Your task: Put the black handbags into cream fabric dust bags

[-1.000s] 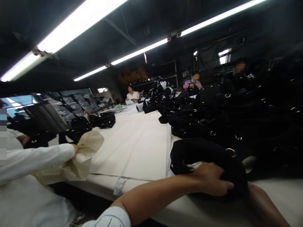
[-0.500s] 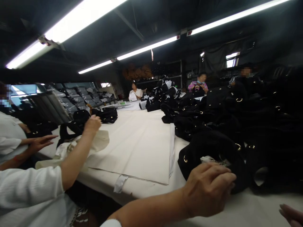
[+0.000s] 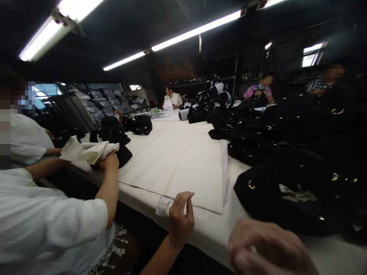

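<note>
My left hand hovers at the table's front edge, thumb and forefinger pinched together with nothing visible between them. It is beside a white tape tab on the edge of a stack of cream sheets. My right hand is low and close to the camera, blurred, with its fingers curled; I see nothing in it. A black bag with gold rings lies just beyond it, apart from both hands.
A co-worker in white on the left holds a cream cloth with a hand at the table edge. Several black bags are heaped along the right side and far end. More people sit at the far end.
My left hand has let go of the black bag and moved left to the sheet stack's edge. My right hand has come up into view. The co-worker's cloth is now bunched up.
</note>
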Demonstrator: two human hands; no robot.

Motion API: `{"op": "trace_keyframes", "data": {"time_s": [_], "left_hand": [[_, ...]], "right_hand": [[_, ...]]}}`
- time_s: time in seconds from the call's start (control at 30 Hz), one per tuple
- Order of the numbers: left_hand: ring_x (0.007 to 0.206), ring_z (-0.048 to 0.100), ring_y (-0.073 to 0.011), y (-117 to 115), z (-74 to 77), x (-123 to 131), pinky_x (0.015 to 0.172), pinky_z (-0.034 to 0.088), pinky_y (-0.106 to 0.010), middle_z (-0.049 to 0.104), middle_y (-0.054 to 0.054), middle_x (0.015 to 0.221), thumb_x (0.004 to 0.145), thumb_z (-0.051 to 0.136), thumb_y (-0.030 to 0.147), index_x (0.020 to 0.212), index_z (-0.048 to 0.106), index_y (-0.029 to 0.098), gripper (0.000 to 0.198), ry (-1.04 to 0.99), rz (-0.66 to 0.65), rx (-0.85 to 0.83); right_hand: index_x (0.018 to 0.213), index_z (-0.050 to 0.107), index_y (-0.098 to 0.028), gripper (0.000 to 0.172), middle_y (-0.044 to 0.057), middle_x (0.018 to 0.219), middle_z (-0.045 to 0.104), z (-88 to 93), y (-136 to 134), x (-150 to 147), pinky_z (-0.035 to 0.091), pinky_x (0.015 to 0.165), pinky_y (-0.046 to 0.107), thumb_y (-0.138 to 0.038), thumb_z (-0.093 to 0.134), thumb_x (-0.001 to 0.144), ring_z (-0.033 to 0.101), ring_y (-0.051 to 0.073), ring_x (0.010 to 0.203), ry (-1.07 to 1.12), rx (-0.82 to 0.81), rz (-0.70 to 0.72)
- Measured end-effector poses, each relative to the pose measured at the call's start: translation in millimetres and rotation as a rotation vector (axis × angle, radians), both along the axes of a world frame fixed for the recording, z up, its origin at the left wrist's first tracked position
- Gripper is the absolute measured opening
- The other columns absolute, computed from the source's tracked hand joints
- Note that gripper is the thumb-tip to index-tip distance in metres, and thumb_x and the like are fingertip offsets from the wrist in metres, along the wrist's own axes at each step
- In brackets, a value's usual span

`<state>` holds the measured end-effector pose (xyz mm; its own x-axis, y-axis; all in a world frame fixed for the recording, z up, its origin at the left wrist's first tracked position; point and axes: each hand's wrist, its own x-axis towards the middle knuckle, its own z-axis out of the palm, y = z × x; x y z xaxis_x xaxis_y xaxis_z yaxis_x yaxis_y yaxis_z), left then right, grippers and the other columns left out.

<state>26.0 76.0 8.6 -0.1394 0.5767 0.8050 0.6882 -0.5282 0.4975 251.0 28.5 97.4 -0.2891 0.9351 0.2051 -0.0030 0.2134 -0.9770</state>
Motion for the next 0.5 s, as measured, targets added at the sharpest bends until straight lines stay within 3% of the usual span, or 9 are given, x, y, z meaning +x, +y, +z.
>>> {"op": "trace_keyframes", "data": {"time_s": [0.07, 0.13, 0.17, 0.23, 0.3, 0.33, 0.4, 0.5], "left_hand": [[0.094, 0.067, -0.0209, 11, -1.4, -25, 0.087, 0.055, -0.034, 0.071, -0.006, 0.096, 0.092, 0.05, 0.013, 0.1, 0.068, 0.021, 0.021, -0.07, 0.098, -0.046], [0.095, 0.067, -0.0219, 27, -3.1, -45, 0.09, 0.054, -0.036, 0.071, -0.007, 0.097, 0.092, 0.051, 0.02, 0.097, 0.068, 0.02, 0.018, -0.202, 0.178, -0.112], [0.095, 0.067, -0.0222, 36, -4.7, -54, 0.091, 0.054, -0.037, 0.07, -0.008, 0.097, 0.091, 0.051, 0.023, 0.096, 0.068, 0.02, 0.018, -0.268, 0.207, -0.144], [0.095, 0.067, -0.0229, 54, -10.0, -68, 0.089, 0.055, -0.038, 0.07, -0.009, 0.099, 0.089, 0.051, 0.025, 0.096, 0.067, 0.018, 0.018, -0.375, 0.251, -0.199], [0.093, 0.068, -0.0235, 67, -16.7, -77, 0.084, 0.057, -0.038, 0.071, -0.011, 0.099, 0.087, 0.052, 0.023, 0.097, 0.066, 0.017, 0.019, -0.442, 0.276, -0.248], [0.092, 0.068, -0.0236, 71, -20.0, -80, 0.082, 0.058, -0.038, 0.071, -0.011, 0.099, 0.086, 0.052, 0.023, 0.098, 0.066, 0.016, 0.019, -0.473, 0.283, -0.273], [0.089, 0.069, -0.0236, 75, -25.3, -83, 0.08, 0.058, -0.038, 0.072, -0.011, 0.098, 0.085, 0.053, 0.023, 0.097, 0.067, 0.016, 0.019, -0.522, 0.288, -0.31], [0.087, 0.07, -0.0233, 74, -28.5, -84, 0.08, 0.059, -0.037, 0.072, -0.01, 0.096, 0.087, 0.052, 0.026, 0.096, 0.067, 0.016, 0.02, -0.554, 0.281, -0.327]], "right_hand": [[0.054, 0.06, -0.025, 0.038, 0.001, 0.054, 0.057, -10.3, 42, -26, 0.042, 0.05, 0.03, -0.053, 0.076, 0.073, 0.052, 0.017, 0.05, -0.029, 0.007, -0.072], [0.052, 0.051, -0.022, 0.051, 0.001, 0.052, 0.054, -30.2, 87, -46, 0.04, 0.051, 0.029, -0.062, 0.067, 0.079, 0.05, 0.017, 0.05, -0.175, 0.019, -0.294], [0.058, 0.056, -0.021, 0.046, 0.003, 0.061, 0.061, -41.7, 108, -54, 0.043, 0.057, 0.03, -0.059, 0.064, 0.083, 0.056, 0.019, 0.058, -0.367, 0.048, -0.364], [0.094, 0.069, -0.017, 0.029, 0.01, 0.106, 0.07, -63.3, 145, -66, 0.049, 0.084, 0.035, -0.045, 0.064, 0.088, 0.064, 0.027, 0.099, -0.741, 0.113, -0.428], [0.128, 0.059, -0.007, 0.05, 0.02, 0.144, 0.05, -79.6, 175, -79, 0.033, 0.11, 0.047, -0.035, 0.066, 0.088, 0.041, 0.035, 0.136, -0.956, 0.12, -0.456], [0.134, 0.053, 0.0, 0.058, 0.024, 0.15, 0.041, -85.6, 187, -87, 0.024, 0.115, 0.055, -0.034, 0.065, 0.089, 0.03, 0.039, 0.143, -0.999, 0.101, -0.475], [0.134, 0.048, 0.01, 0.06, 0.032, 0.15, 0.035, -94.8, 206, -107, 0.012, 0.113, 0.067, -0.034, 0.057, 0.093, 0.021, 0.045, 0.145, -1.035, 0.063, -0.524], [0.135, 0.046, 0.012, 0.057, 0.034, 0.149, 0.034, -105.5, 226, -140, 0.003, 0.111, 0.071, -0.03, 0.049, 0.096, 0.019, 0.044, 0.145, -1.008, 0.109, -0.544]]}}
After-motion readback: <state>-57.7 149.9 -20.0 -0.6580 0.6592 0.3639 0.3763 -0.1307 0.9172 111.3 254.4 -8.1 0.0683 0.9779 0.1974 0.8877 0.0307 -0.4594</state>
